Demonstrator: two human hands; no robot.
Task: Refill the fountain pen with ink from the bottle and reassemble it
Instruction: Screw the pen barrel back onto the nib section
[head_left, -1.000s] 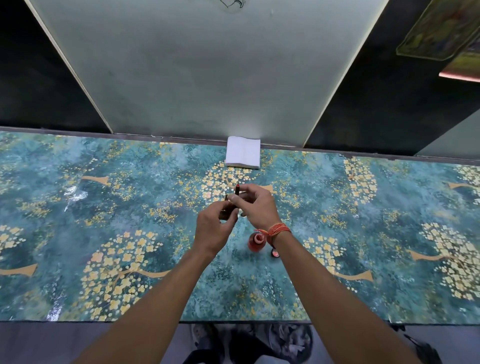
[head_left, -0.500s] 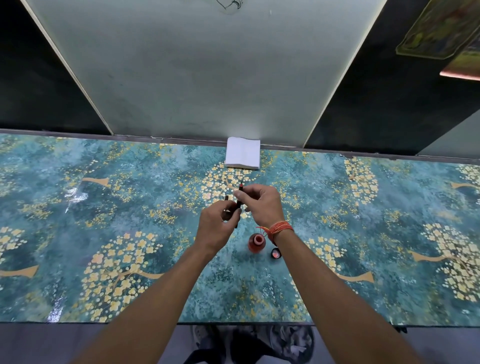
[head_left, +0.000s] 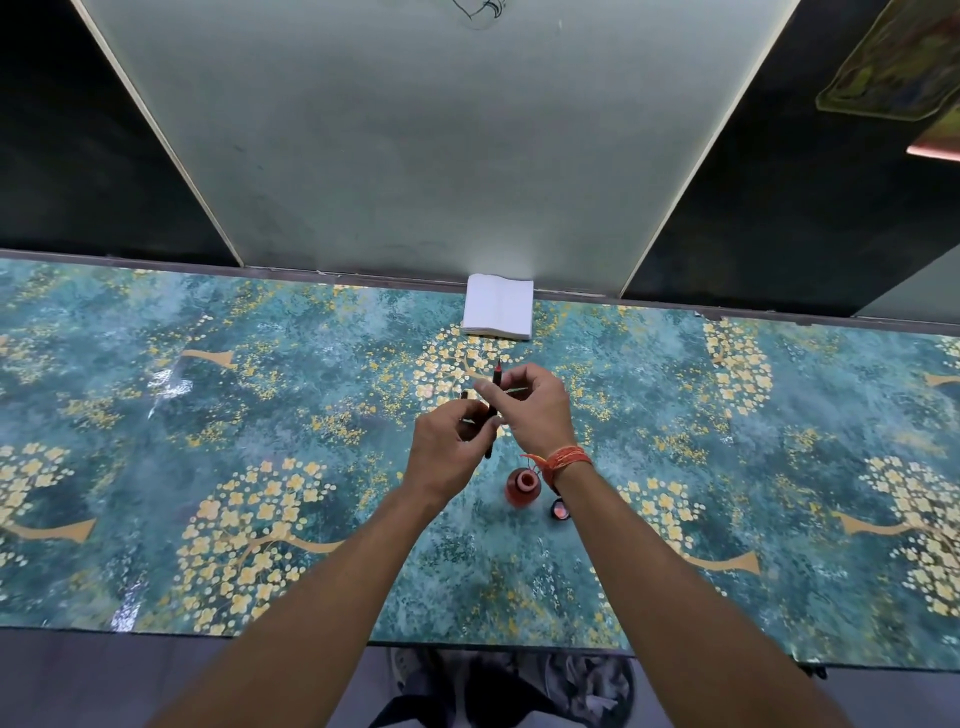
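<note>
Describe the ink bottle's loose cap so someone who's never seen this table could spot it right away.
Start at the teal floral tabletop and find the right hand with its orange thread wristband. Just below that wrist stands the small round red ink bottle, open. The small dark round cap with a pinkish inside lies beside the bottle's right: smaller, flatter, dark-rimmed.

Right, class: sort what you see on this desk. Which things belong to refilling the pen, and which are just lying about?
Part of the job:
- pen, held in the right hand
- small dark pen part, gripped by the left hand
- open ink bottle
- bottle cap, beside the bottle

Lying about:
- white paper stack at the desk's far edge
- patterned table cover
</note>
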